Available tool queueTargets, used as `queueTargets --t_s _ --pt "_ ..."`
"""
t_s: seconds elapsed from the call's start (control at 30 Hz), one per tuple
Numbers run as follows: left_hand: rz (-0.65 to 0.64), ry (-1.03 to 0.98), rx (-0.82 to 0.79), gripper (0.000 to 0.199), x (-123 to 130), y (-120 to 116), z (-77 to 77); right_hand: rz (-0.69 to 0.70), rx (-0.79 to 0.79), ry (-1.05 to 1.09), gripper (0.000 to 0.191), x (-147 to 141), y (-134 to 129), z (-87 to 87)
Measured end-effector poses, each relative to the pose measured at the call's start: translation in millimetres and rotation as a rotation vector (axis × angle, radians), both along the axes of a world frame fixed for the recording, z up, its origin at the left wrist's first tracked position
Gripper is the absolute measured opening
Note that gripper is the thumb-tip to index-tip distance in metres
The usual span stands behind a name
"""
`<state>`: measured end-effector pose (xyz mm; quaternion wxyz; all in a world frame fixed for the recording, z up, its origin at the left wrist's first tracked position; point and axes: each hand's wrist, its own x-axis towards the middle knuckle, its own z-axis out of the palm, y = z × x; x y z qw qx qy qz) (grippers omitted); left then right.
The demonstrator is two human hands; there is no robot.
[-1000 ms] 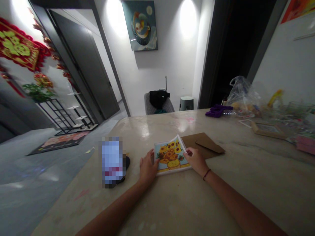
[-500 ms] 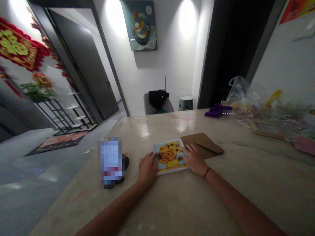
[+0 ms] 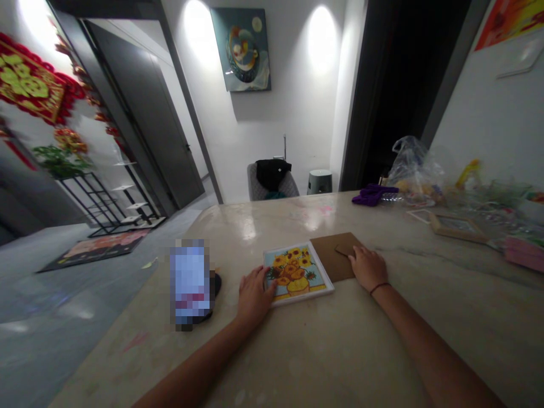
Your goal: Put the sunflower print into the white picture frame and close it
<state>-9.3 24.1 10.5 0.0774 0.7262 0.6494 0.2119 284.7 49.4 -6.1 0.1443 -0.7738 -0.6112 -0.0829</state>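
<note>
A white-framed sunflower picture [image 3: 300, 269] lies flat on the table. My left hand [image 3: 255, 292] rests at its left edge, fingers spread, with the fingertips and thumb touching the frame. Right beside the picture lies a brown backing board [image 3: 331, 255], partly under or against the frame's right side; a flap-like stand shows on it. My right hand [image 3: 369, 269] is closed on the right end of this board, covering most of the stand. Its fingertips are partly hidden.
A phone with a blurred screen [image 3: 190, 283] stands at the left. Along the right side are a purple cloth [image 3: 372, 194], a clear plastic bag [image 3: 412, 170], a wooden frame [image 3: 457, 226] and a pink item [image 3: 525, 252]. A chair [image 3: 273, 180] stands beyond the far table edge.
My right hand has left the picture's right edge and moved right onto the brown board's end. My left hand stays at the picture's left edge.
</note>
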Motion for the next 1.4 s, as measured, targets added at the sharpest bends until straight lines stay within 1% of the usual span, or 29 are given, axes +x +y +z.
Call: queueTargets --t_s 0.07,0.13,0.23,0.37,0.43,0.5,0.63,0.73,0.8,0.9,0.97,1.1,1.2,1.4 --pt "0.003 0.007 0.006 0.041 0.0 0.0 -0.4 0.005 0.025 -0.025 0.035 0.8 -0.6 2.6" --pt "0.005 0.014 0.016 0.042 -0.2 0.1 -1.0 -0.017 0.059 -0.022 0.034 1.0 -1.1 4.7" --pt "-0.003 0.024 0.018 0.045 -0.6 0.0 -1.5 -0.057 0.088 0.029 0.032 2.4 -1.1 5.4" --pt "-0.002 0.034 0.010 0.046 -0.5 -0.2 -1.3 -0.056 0.125 0.083 0.031 3.5 0.1 6.4" --pt "-0.001 0.041 0.003 0.046 -0.2 -0.2 -1.0 -0.030 0.189 0.077 0.030 -0.2 0.0 10.0" --pt "-0.003 0.044 -0.004 0.045 0.0 0.0 -0.7 0.024 0.260 0.054 0.030 -9.2 -1.7 15.9" --pt "0.003 0.008 -0.028 0.042 -0.5 0.3 1.4 0.192 0.319 -0.013 0.029 -41.7 -11.0 27.8" --pt "-0.003 -0.039 -0.041 0.046 -0.6 -0.1 4.0 0.282 0.275 -0.044 0.026 -67.9 -20.1 31.1" --pt "-0.013 -0.043 -0.041 0.045 0.1 -0.4 5.1 0.304 0.216 -0.037 0.025 -80.7 -25.0 30.6" --pt "-0.018 -0.011 -0.023 0.040 1.8 -0.8 4.3 0.313 0.132 -0.012 0.024 -92.6 -30.0 29.2" --pt "-0.013 0.004 0.004 0.042 2.8 -1.1 2.5 0.318 0.100 -0.006 0.024 -98.2 -32.5 29.6" --pt "0.005 -0.026 0.044 0.048 2.9 -1.1 -0.1 0.357 0.097 -0.010 0.023 -108.4 -37.6 33.3" --pt "0.013 -0.032 0.056 0.044 1.7 -0.4 -0.5 0.385 0.104 -0.008 0.022 -112.2 -40.6 36.2" --pt "-0.041 0.015 0.070 0.037 0.6 -0.5 -1.0 0.381 0.079 -0.035 0.020 -108.5 -42.8 42.5"
